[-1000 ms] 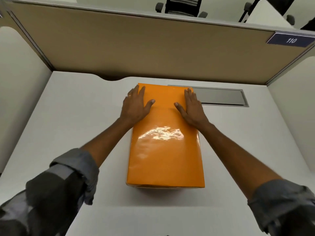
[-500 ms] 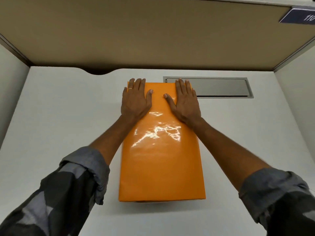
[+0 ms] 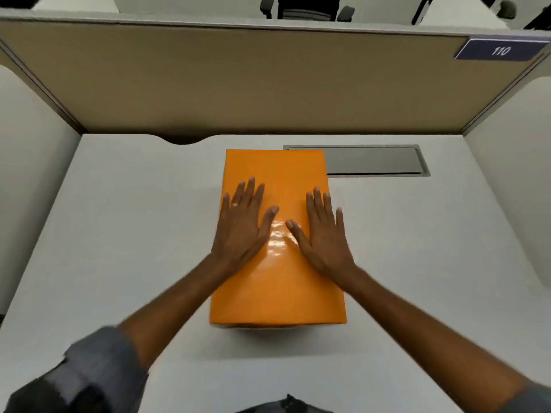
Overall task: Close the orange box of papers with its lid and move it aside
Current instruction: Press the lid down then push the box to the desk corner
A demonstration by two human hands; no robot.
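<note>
The glossy orange box (image 3: pixel 277 293) lies lengthwise in the middle of the white desk (image 3: pixel 119 234), its lid on top and covering it; no papers show. My left hand (image 3: pixel 243 225) rests flat on the lid's left half, fingers spread, a ring on one finger. My right hand (image 3: pixel 323 234) lies flat on the lid's right half, fingers spread too. Both palms sit around the lid's middle, and neither hand grips anything.
A grey metal cable hatch (image 3: pixel 372 160) is set into the desk behind the box on the right. A tan partition (image 3: pixel 268 84) closes the back, with white side panels left and right. A label reading 110 (image 3: pixel 501 50) sits at the top right.
Both hands have slid from the far end of the lid back toward me to its middle. The camera view has tilted upward.
</note>
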